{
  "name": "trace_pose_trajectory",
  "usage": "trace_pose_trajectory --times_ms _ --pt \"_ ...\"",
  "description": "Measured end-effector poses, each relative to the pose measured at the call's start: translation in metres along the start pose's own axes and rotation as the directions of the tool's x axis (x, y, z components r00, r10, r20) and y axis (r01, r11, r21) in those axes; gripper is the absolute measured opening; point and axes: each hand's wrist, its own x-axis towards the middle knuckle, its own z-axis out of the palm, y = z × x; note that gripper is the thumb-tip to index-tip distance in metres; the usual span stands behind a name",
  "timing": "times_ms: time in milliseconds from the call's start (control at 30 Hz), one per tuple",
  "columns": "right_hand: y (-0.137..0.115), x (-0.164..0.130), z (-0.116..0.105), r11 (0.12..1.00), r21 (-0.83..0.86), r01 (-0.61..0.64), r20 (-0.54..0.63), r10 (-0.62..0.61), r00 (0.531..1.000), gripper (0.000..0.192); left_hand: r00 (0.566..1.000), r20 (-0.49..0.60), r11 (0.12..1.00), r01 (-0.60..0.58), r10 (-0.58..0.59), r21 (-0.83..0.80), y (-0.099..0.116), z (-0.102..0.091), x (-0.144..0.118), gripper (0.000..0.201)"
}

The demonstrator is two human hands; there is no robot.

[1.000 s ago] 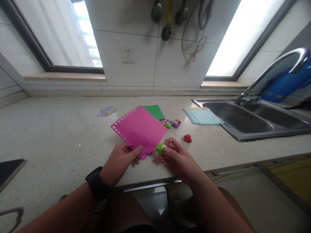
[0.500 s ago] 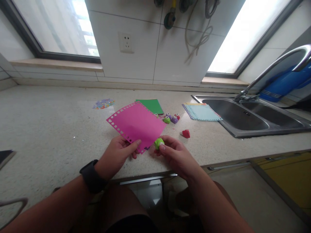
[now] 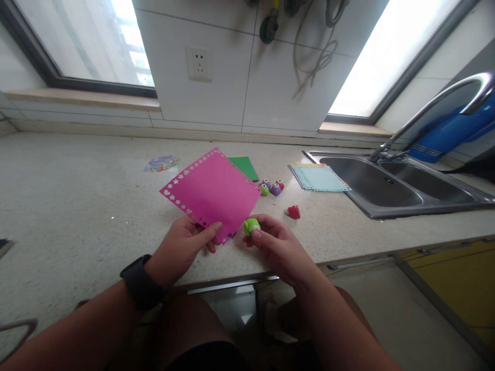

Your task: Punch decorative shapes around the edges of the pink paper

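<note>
Here's the left hand [image 3: 191, 241] pinching the near corner of a pink sheet [image 3: 212, 193], thumb flat on top, the other fingers mostly out of sight beneath. The sheet is held tilted over the worktop [image 3: 77, 206], little hearts, stars and flowers cut along its far-left and near-left edges. And over on the right, the right hand [image 3: 276, 242] has a green punch [image 3: 251, 226] gripped between thumb and curled fingers, close beside the sheet's near-right edge; I can't tell whether the two touch. A scrap of dark purple shows at the sheet's bottom corner, perhaps part of another punch tucked behind, but it's too small to be sure. Farther back, the pink covers much of a green sheet [image 3: 245, 167], leaving only its right part showing, and next to that sits a huddle of small punches [image 3: 275, 189] in green, purple and red, overlapping one another. A red punch [image 3: 294, 212] lies alone nearer the right hand. Pale blue sheets [image 3: 325, 179] top a stack whose lower layers peek out only at the edges, right by the sink [image 3: 371, 180]. Off to the left, a patch of colourful bits [image 3: 161, 163] blurs together, single shapes unreadable, while a dark object [image 3: 4, 247] is sliced off by the frame.
</note>
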Motion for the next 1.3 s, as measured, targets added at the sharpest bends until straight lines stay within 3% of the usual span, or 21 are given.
trace_pose_trajectory --times_ms 300,733,1067,1300 --pt "0.003 0.000 0.001 0.998 0.041 0.051 -0.035 -0.050 0.998 0.029 1.000 -0.013 1.000 -0.016 0.016 0.017 -0.001 0.001 0.000 0.024" --pt "0.011 -0.009 0.001 0.977 -0.005 0.215 0.089 -0.213 0.973 0.038 0.999 -0.050 0.996 -0.003 0.008 0.091 0.001 0.002 -0.001 0.021" --pt "0.010 -0.008 0.000 0.978 -0.037 0.204 0.094 -0.200 0.975 0.038 0.999 -0.041 0.951 -0.015 0.029 0.309 0.003 0.000 0.000 0.035" --pt "0.001 -0.007 0.001 0.993 -0.111 0.039 0.110 -0.027 0.994 0.030 1.000 0.011 0.954 0.010 -0.014 0.300 0.004 0.004 -0.002 0.037"
